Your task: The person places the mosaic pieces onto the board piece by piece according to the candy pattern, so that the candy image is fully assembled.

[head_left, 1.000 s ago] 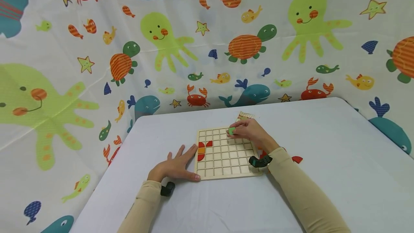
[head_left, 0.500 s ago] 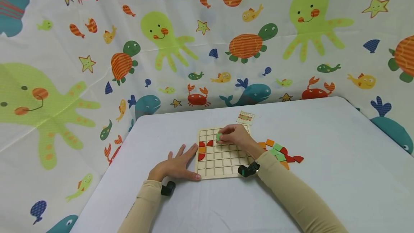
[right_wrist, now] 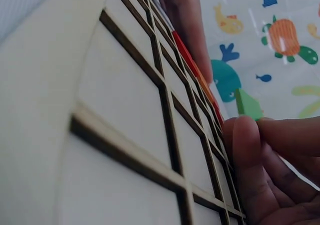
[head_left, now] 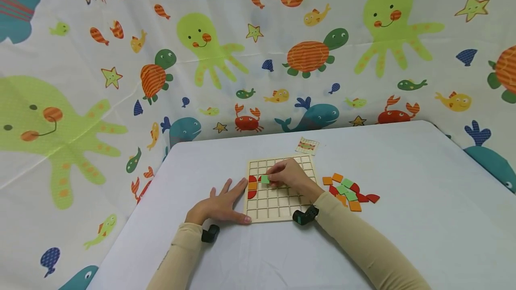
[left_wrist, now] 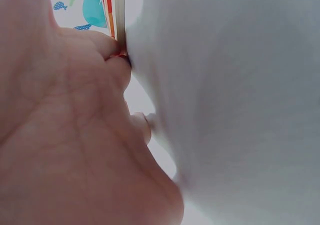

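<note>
Head view: right hand, pinching green tile, has moved leftward over board, seemingly unplaced; left hand splayed at left edge.

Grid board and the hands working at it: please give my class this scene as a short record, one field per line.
Surface: white table
Base: wooden grid board
Left hand: fingers spread, touching the board's left edge
Right hand: pinching a green tile over the board
On board: red pieces and an orange square, near its left edge
Right of board: loose pieces, red, orange and green
Beyond board: patterned card
</note>
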Tool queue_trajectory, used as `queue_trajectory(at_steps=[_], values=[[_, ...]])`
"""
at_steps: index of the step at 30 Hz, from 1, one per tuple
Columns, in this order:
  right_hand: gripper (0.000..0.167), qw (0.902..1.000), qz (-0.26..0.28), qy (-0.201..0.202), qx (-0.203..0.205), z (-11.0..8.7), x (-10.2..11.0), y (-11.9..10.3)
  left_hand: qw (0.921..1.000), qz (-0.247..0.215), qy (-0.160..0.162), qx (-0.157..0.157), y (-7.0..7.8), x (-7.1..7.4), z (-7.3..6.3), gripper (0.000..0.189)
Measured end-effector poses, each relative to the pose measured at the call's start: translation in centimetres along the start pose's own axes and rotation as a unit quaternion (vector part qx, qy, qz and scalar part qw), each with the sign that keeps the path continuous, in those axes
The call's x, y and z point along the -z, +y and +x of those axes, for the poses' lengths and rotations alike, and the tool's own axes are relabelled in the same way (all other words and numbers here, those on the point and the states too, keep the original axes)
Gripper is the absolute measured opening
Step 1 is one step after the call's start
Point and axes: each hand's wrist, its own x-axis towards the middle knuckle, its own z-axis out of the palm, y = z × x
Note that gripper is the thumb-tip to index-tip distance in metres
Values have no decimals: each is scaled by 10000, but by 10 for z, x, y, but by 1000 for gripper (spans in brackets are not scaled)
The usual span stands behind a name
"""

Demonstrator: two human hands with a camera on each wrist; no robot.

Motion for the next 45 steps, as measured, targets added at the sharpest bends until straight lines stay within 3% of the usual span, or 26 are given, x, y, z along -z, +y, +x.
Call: queue_trajectory(at_steps=[17, 32, 45], values=[[10, 9951, -965, -154, 182, -2, -5, -6, 10000, 67, 2, -34, -1, 1, 2, 124], [8, 9904, -1333, -95, 367, 0, -12, -4, 10000, 47, -12, 2, 1, 1, -1, 123], [7, 9868, -1554, -25, 444, 0, -16, -2, 9997, -124, 54, -209, -4, -2, 1, 131]])
